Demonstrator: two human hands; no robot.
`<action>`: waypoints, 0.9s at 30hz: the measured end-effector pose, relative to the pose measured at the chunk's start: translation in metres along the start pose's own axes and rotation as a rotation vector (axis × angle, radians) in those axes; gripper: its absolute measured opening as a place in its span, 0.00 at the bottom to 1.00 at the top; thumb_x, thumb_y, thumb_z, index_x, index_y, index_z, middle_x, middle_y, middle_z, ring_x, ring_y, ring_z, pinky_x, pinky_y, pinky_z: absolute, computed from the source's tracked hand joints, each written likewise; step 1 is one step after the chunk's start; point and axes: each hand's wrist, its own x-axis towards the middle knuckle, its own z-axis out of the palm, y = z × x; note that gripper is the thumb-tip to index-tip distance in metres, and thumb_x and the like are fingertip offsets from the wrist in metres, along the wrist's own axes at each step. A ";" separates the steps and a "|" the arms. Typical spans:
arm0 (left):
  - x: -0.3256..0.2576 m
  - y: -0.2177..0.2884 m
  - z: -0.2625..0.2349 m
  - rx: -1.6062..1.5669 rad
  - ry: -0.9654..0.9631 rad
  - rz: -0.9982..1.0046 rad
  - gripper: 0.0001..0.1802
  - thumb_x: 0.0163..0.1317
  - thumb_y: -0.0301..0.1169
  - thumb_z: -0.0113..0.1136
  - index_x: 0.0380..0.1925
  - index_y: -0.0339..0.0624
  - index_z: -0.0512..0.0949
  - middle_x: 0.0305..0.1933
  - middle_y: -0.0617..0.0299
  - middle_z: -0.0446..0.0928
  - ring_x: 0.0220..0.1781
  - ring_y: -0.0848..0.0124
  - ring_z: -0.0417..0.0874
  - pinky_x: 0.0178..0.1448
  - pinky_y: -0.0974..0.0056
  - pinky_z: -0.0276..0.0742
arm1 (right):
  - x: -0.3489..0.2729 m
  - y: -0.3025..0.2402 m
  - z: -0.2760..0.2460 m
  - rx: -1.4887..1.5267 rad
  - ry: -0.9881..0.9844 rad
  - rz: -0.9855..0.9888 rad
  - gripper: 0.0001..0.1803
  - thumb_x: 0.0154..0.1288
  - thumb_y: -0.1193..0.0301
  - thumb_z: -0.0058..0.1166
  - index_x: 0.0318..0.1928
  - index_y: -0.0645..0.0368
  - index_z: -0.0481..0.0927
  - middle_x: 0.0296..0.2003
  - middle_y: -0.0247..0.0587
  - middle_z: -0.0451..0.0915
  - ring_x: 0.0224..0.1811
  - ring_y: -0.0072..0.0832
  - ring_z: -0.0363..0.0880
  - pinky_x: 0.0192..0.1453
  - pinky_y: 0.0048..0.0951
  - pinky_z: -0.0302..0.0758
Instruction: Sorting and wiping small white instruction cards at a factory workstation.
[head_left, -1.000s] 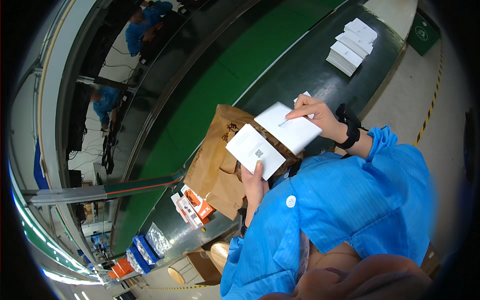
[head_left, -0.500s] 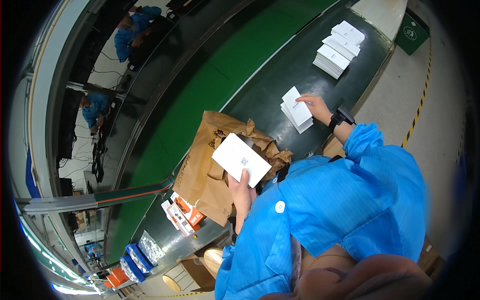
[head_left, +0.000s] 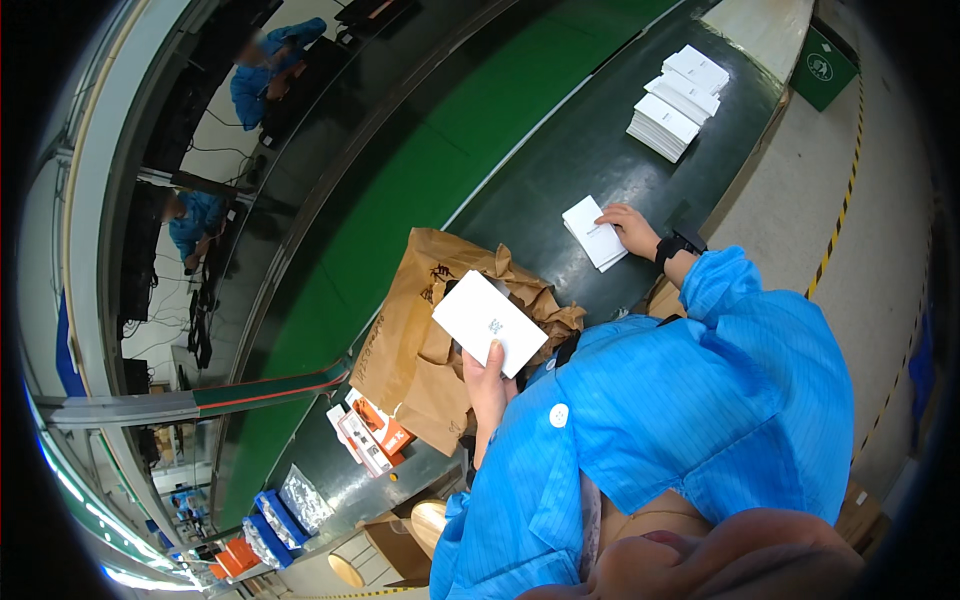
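Left hand (head_left: 484, 392): fingers closed on the near edge of a flat, white, rectangular stack of paper booklets (head_left: 490, 318), thumb on top near a small square code.
Right hand (head_left: 634, 234): reaches outward, fingertips touching the top of a low pile of similar white booklets (head_left: 592, 236); whether they grip it, I cannot tell.
Brown paper bag (head_left: 395, 340): crumpled, directly beneath the held stack.
Dark green, smooth table (head_left: 530, 218): carries the bag, the low pile and, beyond the right hand, three taller white stacks (head_left: 688, 95).
Orange-and-white cardboard box (head_left: 382, 425): beside the bag, at left.
Bright green belt (head_left: 480, 130): runs along the table's far side.
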 end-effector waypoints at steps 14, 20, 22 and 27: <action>-0.002 0.004 0.006 0.000 -0.093 -0.043 0.27 0.53 0.31 0.59 0.50 0.35 0.59 0.48 0.55 0.68 0.50 0.68 0.70 0.54 0.63 0.66 | 0.045 -0.199 -0.062 0.977 -0.503 0.162 0.23 0.60 0.67 0.48 0.55 0.60 0.63 0.51 0.40 0.67 0.53 0.26 0.66 0.54 0.29 0.65; -0.006 0.006 0.019 0.198 -0.149 0.019 0.29 0.50 0.28 0.60 0.50 0.33 0.58 0.47 0.54 0.68 0.50 0.68 0.69 0.53 0.63 0.65 | 0.032 -0.249 -0.057 0.982 -0.870 0.219 0.30 0.51 0.64 0.58 0.52 0.66 0.65 0.46 0.46 0.73 0.48 0.30 0.71 0.50 0.28 0.68; -0.006 0.006 0.017 0.316 -0.152 0.059 0.30 0.49 0.26 0.59 0.50 0.33 0.57 0.47 0.54 0.67 0.50 0.68 0.68 0.54 0.63 0.64 | 0.028 -0.254 -0.057 0.988 -0.802 0.206 0.27 0.50 0.65 0.59 0.49 0.66 0.69 0.43 0.45 0.75 0.46 0.30 0.72 0.49 0.28 0.68; 0.001 0.003 0.016 0.530 -0.129 0.249 0.31 0.49 0.23 0.57 0.52 0.35 0.54 0.52 0.54 0.61 0.56 0.67 0.63 0.59 0.61 0.58 | 0.026 -0.260 -0.060 0.950 -0.617 0.104 0.23 0.49 0.70 0.60 0.47 0.64 0.71 0.42 0.41 0.75 0.46 0.25 0.71 0.50 0.28 0.68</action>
